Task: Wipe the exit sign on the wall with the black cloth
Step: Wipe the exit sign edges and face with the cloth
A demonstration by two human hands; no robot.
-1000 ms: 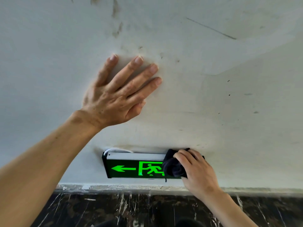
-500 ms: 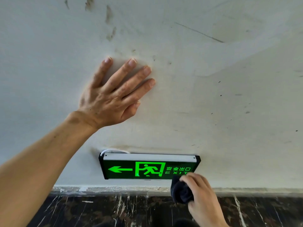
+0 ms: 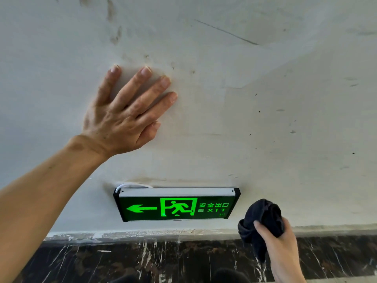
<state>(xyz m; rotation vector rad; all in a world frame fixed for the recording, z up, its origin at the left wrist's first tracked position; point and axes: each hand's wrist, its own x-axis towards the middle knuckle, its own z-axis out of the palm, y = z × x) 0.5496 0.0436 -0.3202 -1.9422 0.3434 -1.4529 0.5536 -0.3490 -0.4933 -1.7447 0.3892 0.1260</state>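
The exit sign (image 3: pixel 176 205) is a black-framed box with a glowing green arrow, running figure and "EXIT", mounted low on the pale wall (image 3: pixel 265 119). Its whole face is uncovered. My right hand (image 3: pixel 283 250) is shut on the bunched black cloth (image 3: pixel 262 219), held just right of and slightly below the sign's right end, apart from it. My left hand (image 3: pixel 126 115) lies flat on the wall above the sign's left part, fingers spread, holding nothing.
A thin white cable (image 3: pixel 130 185) loops out above the sign's top left corner. Below the wall runs a dark marbled skirting band (image 3: pixel 142 260). The wall carries scuffs and dark specks.
My right hand with the cloth has come off the sign's right part, dropped below it, then shifted right. The sign's face is now fully exposed. My left hand stays pressed on the wall.
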